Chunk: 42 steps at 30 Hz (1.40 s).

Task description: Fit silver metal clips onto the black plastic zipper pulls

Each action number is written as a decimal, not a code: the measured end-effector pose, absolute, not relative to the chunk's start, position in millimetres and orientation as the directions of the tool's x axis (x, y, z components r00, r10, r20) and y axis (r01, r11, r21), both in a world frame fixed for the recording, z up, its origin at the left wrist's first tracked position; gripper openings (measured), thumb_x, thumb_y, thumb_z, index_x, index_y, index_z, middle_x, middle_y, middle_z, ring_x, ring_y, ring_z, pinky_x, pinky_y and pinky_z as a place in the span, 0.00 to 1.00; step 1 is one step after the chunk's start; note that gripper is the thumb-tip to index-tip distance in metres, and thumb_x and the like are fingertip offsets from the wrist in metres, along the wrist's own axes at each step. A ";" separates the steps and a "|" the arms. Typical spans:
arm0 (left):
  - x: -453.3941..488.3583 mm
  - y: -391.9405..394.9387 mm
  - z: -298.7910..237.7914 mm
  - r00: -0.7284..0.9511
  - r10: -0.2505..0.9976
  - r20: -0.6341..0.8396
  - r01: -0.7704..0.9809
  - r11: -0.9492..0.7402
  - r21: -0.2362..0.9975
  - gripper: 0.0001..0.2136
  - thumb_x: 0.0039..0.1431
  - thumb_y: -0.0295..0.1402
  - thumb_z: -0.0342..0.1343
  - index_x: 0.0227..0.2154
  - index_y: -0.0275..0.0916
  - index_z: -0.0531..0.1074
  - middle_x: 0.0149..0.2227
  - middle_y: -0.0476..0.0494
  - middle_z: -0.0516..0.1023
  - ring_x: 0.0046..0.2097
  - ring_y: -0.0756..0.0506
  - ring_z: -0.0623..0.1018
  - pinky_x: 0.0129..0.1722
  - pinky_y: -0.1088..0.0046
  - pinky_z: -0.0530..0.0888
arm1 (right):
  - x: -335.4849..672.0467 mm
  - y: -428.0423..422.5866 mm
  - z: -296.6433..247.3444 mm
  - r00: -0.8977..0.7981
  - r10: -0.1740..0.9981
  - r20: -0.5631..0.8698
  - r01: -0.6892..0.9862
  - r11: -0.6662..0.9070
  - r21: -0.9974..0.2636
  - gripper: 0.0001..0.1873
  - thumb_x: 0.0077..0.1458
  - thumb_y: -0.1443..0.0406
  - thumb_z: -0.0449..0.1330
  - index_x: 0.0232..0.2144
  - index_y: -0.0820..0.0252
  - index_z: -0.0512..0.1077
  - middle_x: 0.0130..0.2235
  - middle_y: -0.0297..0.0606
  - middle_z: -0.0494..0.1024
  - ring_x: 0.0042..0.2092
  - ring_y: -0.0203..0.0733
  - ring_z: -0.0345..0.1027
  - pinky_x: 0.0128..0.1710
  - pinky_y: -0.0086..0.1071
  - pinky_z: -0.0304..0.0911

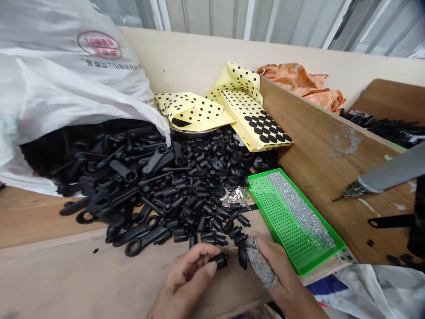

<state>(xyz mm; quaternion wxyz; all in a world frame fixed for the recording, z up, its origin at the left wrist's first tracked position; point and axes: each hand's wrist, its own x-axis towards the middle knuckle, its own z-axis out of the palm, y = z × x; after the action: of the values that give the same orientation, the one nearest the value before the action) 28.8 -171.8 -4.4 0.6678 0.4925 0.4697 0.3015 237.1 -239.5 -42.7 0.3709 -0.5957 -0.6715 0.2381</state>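
Note:
My left hand (187,279) pinches a short black plastic cylinder (219,260) with a narrow stub at its end, between thumb and fingertips. Just to the right, my right hand (282,274) grips a round black cap (243,254), with a thin metal piece (233,249) sticking out toward the cylinder. The two parts are close but apart. A grey speckled wrap (260,263) covers a digit of my right hand. Beyond both hands lie several loose black cylinders (212,238) and a small heap of shiny metal clips (233,196).
A green perforated tray (270,217) holds small silvery parts. Black crank-like arms (133,212) spill from a white sack (73,84). Behind are yellow sheets with black dots (255,122). A wooden divider (318,146) and a grey power screwdriver (385,175) stand right.

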 end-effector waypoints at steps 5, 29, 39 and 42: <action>34.1 -167.3 -0.5 0.336 0.856 -0.392 0.008 0.413 0.911 0.12 0.45 0.41 0.61 0.32 0.41 0.75 0.23 0.52 0.70 0.27 0.51 0.65 0.27 0.81 0.64 | 231.6 -220.6 -4.8 -0.156 0.945 0.286 0.633 0.318 -0.706 0.13 0.55 0.67 0.48 0.43 0.57 0.67 0.41 0.41 0.74 0.42 0.44 0.68 0.40 0.29 0.65; 36.3 -158.5 -6.9 0.459 0.839 0.291 0.099 -0.374 0.922 0.14 0.54 0.22 0.54 0.40 0.47 0.71 0.41 0.48 0.73 0.40 0.49 0.74 0.34 0.83 0.71 | 226.5 -210.6 7.6 -0.150 0.957 0.249 0.628 0.287 -0.723 0.09 0.54 0.69 0.48 0.37 0.58 0.65 0.33 0.39 0.73 0.35 0.42 0.68 0.34 0.28 0.63; 40.3 -154.5 2.8 0.488 0.821 0.297 0.103 -0.392 0.914 0.11 0.56 0.24 0.51 0.38 0.44 0.73 0.39 0.48 0.75 0.40 0.48 0.75 0.40 0.79 0.71 | 212.3 -207.8 1.0 -0.019 0.995 0.103 0.452 0.100 -0.886 0.14 0.58 0.61 0.46 0.29 0.59 0.68 0.28 0.36 0.71 0.29 0.38 0.65 0.31 0.27 0.62; 42.5 -156.2 5.2 0.392 0.906 0.160 0.174 -0.243 0.954 0.07 0.55 0.28 0.54 0.35 0.44 0.74 0.34 0.50 0.78 0.35 0.48 0.76 0.33 0.80 0.73 | 209.8 -206.7 -2.6 -0.014 0.994 0.107 0.395 0.103 -0.913 0.15 0.57 0.57 0.47 0.27 0.59 0.67 0.25 0.35 0.69 0.28 0.38 0.64 0.31 0.29 0.62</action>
<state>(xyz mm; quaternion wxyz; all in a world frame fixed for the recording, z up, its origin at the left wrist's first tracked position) 42.5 -156.2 5.2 0.4733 0.6871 0.3929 0.3867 209.8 -206.7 -2.6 0.4169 -0.5649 -0.6147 0.3594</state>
